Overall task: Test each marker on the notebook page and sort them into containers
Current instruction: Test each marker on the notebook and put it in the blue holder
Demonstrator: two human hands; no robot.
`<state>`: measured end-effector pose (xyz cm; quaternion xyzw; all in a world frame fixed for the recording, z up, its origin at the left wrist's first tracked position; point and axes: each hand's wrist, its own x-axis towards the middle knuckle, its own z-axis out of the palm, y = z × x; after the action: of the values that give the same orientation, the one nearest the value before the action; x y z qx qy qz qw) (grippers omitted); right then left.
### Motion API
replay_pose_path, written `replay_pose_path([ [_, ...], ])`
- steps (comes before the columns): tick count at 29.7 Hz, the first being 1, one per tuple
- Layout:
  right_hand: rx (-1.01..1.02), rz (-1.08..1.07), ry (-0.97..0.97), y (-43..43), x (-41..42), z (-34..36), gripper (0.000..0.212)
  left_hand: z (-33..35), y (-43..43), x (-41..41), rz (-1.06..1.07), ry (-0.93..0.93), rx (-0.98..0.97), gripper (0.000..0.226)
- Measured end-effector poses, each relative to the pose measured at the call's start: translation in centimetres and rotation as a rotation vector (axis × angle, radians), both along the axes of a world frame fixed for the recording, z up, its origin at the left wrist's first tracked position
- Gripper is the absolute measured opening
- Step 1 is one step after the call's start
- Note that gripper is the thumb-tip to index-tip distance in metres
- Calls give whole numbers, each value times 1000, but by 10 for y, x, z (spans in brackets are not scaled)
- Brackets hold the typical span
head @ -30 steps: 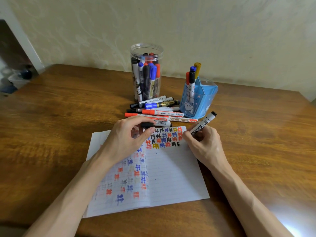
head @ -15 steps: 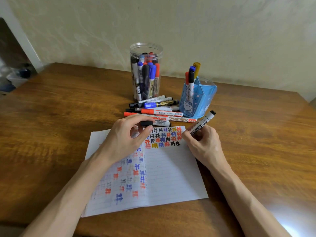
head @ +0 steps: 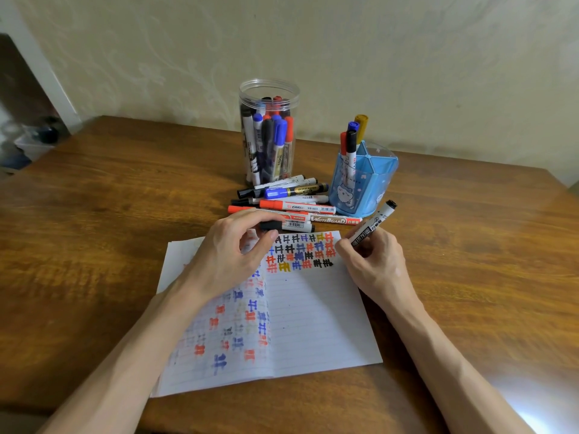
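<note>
On the desk (head: 125,198) I see the notebook (head: 313,324) near the front edge, the clear jar (head: 242,98) and blue holder (head: 344,192) behind it, my right hand (head: 379,261) gripping the black marker (head: 372,225) at the page's top-right corner, and my left hand (head: 225,255) curled, its grip unclear.

Wall (head: 391,57) ahead of me: pale cream, plain finish with a faint swirling pattern, evenly and dimly lit.

Table (head: 94,220): brown wood, glossy, grain clearly visible. Its far edge runs along the foot of the wall.

To my left: a white door frame (head: 50,76) with a dark opening (head: 15,89) beyond it. Low down in that opening sit some blurred objects (head: 31,142), which I cannot identify.

Light: one bright white glare patch (head: 539,399) on the table top at my near right.
</note>
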<state>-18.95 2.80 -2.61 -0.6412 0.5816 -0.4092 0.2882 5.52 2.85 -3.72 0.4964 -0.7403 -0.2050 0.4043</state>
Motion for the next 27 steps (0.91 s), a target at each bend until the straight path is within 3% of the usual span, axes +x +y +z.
replay_pose_path([
  [7,34,-36,-191,-4,-2,1,23,8,3,-5,-30,68,57,37],
  [13,73,157,-451,1,0,6,6,5,2,-4,-61,67,90,27],
  [20,55,277,-463,5,3,7,25,8,3,-5,-80,55,104,24],
  [27,121,320,-469,5,2,5,20,6,3,-5,-86,41,94,26],
])
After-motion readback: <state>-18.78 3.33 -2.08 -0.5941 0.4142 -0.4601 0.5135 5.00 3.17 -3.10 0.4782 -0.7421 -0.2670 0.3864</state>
